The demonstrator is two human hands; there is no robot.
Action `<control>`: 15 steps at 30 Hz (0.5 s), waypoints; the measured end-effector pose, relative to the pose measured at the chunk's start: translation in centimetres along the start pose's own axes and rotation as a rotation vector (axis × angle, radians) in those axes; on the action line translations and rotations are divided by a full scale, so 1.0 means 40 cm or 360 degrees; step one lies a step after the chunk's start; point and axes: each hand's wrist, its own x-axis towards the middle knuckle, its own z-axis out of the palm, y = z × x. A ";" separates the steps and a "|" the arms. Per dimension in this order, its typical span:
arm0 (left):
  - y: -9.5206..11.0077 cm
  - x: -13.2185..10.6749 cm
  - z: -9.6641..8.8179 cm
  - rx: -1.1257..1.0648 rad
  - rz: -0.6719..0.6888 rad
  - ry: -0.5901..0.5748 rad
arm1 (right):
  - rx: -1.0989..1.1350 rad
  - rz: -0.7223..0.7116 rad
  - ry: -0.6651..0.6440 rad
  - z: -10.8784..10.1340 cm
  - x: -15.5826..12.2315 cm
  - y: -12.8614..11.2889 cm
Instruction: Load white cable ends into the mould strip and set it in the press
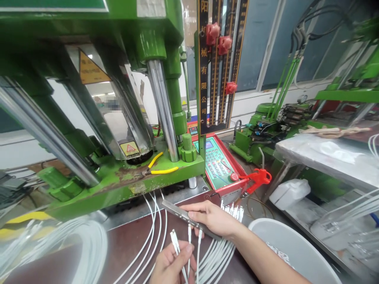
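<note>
My right hand point(214, 219) grips a long grey metal bar point(177, 211) that slants across the dark table, with white cables hanging from its slots. My left hand point(171, 264) sits at the bottom edge, fingers pinched on two white cable ends point(175, 240) just below the bar. More white cables point(214, 256) fan out under my right wrist. Several white connector tips point(233, 211) stick up beyond my right hand.
A green press machine point(124, 98) with steel columns fills the left and centre; yellow-handled pliers point(158, 169) lie on its base. A red-edged control panel point(220, 165) and a red air gun point(259, 178) sit behind. A white tub point(293, 252) stands right; coiled white cables point(59, 244) lie left.
</note>
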 end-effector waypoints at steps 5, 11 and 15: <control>-0.005 0.005 -0.013 0.0030 0.0025 -0.0022 | 0.0043 0.0033 -0.0025 0.002 0.002 0.005; -0.023 0.021 -0.028 0.0193 0.0068 0.0002 | 0.0045 0.0018 -0.0024 0.001 0.000 0.010; -0.033 0.031 -0.032 0.0242 0.0061 0.0066 | 0.0025 0.0007 -0.0020 0.003 0.000 0.007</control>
